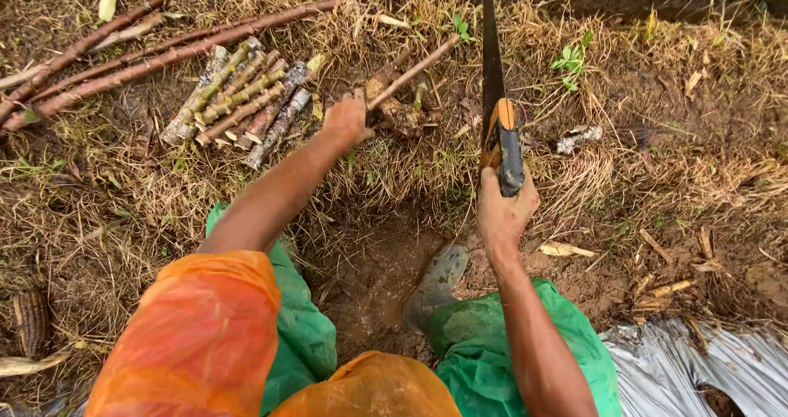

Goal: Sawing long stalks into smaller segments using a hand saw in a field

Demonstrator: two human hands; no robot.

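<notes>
No pkgs, labels, signs or screens in view. Only outdoor ground visible: soil, dry grass, cut stalks. Nothing printed or displayed anywhere in frame.

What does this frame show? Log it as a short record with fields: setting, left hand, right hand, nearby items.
setting: muddy ground with dry grass, seen from above
left hand: left hand grips one end of a thin brown stick that lies over a root clump
right hand: right hand holds a hand saw by its orange and black handle, blade pointing away
nearby items: pile of cut stem pieces left of the left hand; long stems behind it; muddy boot below
</notes>
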